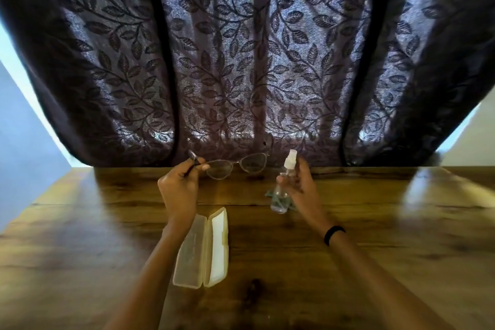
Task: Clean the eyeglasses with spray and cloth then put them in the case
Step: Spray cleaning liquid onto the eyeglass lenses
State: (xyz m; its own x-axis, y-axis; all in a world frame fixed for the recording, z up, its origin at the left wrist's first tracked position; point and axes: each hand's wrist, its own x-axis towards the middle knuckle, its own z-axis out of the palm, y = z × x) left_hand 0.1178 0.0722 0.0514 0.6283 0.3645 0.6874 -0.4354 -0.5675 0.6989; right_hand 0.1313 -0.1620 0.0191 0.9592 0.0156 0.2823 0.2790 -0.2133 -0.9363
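Nearest on the wooden worktop (348, 262): the pale eyeglass case (203, 249), lying open and empty, lid folded flat. Just beyond the case, to its right: the green cloth (270, 193), apparently unused, mostly hidden under the clear spray bottle (282, 190). Right hand (300, 187), grip closed around the bottle, held upright above the cloth, nozzle toward the lenses, a dark band (334, 234) at the wrist. Beyond the case, to its left: left hand (178, 190), fingertips pinched shut on one temple of the eyeglasses (235, 166), held up off the worktop, lenses facing back. Behind everything: a dark leaf-patterned curtain (241, 61). By appearances, still early: spraying about to begin or barely begun; wiping and casing left to do.
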